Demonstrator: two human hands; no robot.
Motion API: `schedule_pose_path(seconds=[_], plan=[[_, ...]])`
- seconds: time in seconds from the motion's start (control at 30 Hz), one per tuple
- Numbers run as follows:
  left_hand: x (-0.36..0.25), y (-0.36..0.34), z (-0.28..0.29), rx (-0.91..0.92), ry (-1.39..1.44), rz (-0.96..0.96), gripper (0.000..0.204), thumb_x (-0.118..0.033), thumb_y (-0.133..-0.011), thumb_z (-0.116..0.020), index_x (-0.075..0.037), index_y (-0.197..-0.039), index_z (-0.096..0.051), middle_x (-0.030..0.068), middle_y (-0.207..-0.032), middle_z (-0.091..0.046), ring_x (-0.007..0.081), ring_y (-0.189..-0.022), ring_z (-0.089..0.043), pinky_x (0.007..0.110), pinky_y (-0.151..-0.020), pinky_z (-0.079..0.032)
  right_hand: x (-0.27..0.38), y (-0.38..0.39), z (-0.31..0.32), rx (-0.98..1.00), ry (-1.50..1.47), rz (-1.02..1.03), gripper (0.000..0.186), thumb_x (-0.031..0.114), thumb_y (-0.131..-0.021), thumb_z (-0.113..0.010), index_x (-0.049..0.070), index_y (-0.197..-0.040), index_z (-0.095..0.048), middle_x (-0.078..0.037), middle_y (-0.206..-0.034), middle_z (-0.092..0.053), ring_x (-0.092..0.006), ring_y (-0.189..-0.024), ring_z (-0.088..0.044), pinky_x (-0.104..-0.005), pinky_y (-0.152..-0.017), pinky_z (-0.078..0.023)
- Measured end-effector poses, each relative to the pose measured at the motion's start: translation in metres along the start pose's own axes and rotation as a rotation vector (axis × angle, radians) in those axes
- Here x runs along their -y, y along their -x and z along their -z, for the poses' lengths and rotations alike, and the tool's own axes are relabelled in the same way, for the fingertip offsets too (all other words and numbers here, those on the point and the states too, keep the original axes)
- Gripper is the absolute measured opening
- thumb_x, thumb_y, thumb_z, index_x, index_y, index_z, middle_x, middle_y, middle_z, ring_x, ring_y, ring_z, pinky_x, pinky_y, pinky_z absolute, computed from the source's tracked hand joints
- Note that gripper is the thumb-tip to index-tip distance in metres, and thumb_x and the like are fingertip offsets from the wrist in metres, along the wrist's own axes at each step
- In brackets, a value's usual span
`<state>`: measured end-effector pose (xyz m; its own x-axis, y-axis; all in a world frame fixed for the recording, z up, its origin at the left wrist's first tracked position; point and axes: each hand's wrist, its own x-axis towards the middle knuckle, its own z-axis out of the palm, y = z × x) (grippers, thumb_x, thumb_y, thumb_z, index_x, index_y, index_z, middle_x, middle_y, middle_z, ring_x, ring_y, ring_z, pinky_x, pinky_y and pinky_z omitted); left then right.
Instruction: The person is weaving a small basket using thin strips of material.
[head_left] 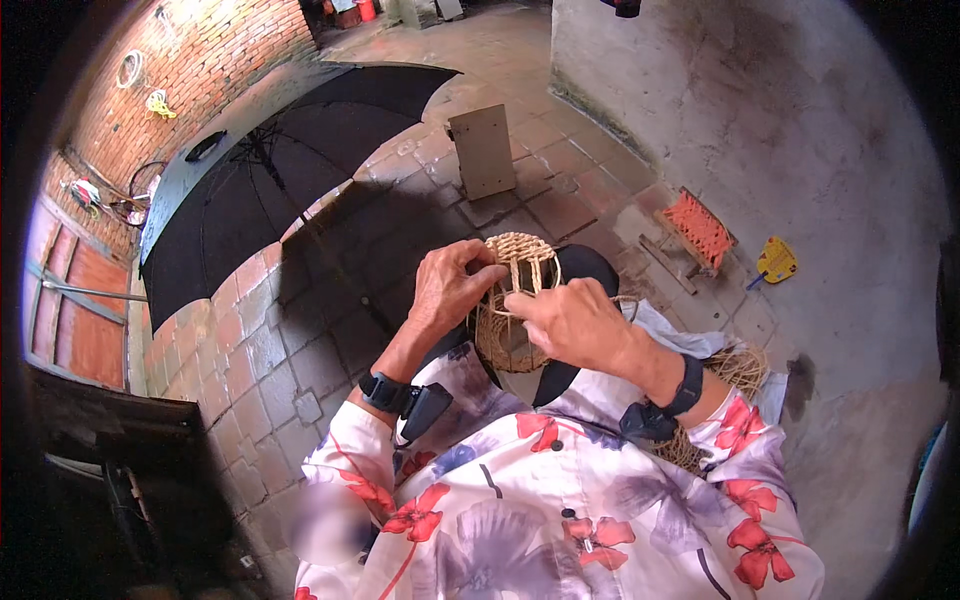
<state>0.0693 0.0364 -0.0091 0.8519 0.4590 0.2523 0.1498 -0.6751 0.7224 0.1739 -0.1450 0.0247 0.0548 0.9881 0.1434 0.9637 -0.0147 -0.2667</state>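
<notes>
Between my knees stands a small, partly woven basket (520,246) of tan straw-like cord, with a woven band at its far rim and bare upright ribs below. My left hand (452,286) grips its left side, thumb and fingers closed on the edge. At the basket's near opening, my right hand (578,325) is closed, thumb and index finger pinched against the ribs. What the right fingertips hold is hidden. A thin strand (630,300) curves out beside the right hand.
Loose straw strands (738,368) lie on white cloth (672,334) to my right. Farther off are an orange-topped stool (697,230) and a yellow fan-shaped paddle (777,260). A board (484,152) stands ahead; an opened black umbrella (300,150) covers the left. A concrete wall (800,130) bounds the right.
</notes>
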Motion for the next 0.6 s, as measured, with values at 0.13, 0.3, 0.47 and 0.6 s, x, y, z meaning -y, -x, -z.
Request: schedule_pose_path(seconds=[0.13, 0.3, 0.47, 0.6], plan=[[-0.007, 0.015, 0.011, -0.084, 0.210, 0.048, 0.017, -0.014, -0.083, -0.072, -0.001, -0.092, -0.066, 0.0003, -0.072, -0.061, 0.0061, -0.065, -0.054, 0.024, -0.058, -0.044, -0.010, -0.016, 0.015, 0.180, -0.144, -0.033, 0.030, 0.011, -0.074, -0.061, 0.008, -0.104, -0.064, -0.021, -0.080, -0.067, -0.0379, -0.077, -0.067, -0.0484, -0.068, -0.053], [-0.016, 0.055, 0.015, -0.171, 0.219, -0.010, 0.011, -0.009, -0.087, -0.068, 0.001, -0.090, -0.064, 0.0012, -0.071, -0.061, 0.0050, -0.065, -0.054, 0.023, -0.058, -0.045, -0.022, -0.031, 0.020, 0.396, -0.375, 0.001, 0.029, 0.010, -0.073, -0.056, 0.004, -0.101, -0.063, -0.018, -0.072, -0.065, -0.0324, -0.069, -0.066, -0.0427, -0.064, -0.051], [-0.021, 0.084, 0.001, -0.021, 0.161, -0.062, 0.009, -0.006, -0.086, -0.070, 0.001, -0.087, -0.065, 0.0055, -0.069, -0.063, 0.0065, -0.061, -0.058, 0.024, -0.054, -0.047, -0.010, -0.037, 0.041, 0.745, -0.486, -0.204, 0.036, 0.012, -0.079, -0.051, 0.001, -0.113, -0.054, -0.011, -0.062, -0.063, -0.0198, -0.050, -0.060, -0.0341, -0.047, -0.048], [-0.020, 0.089, -0.008, -0.068, -0.028, -0.244, 0.014, -0.013, -0.078, -0.076, -0.006, -0.082, -0.065, 0.0085, -0.070, -0.063, 0.0225, -0.057, -0.064, 0.032, -0.051, -0.049, -0.009, -0.039, 0.040, 0.805, -0.578, -0.227, 0.039, 0.014, -0.080, -0.050, 0.000, -0.116, -0.049, -0.009, -0.061, -0.063, -0.0169, -0.047, -0.058, -0.0306, -0.041, -0.045]])
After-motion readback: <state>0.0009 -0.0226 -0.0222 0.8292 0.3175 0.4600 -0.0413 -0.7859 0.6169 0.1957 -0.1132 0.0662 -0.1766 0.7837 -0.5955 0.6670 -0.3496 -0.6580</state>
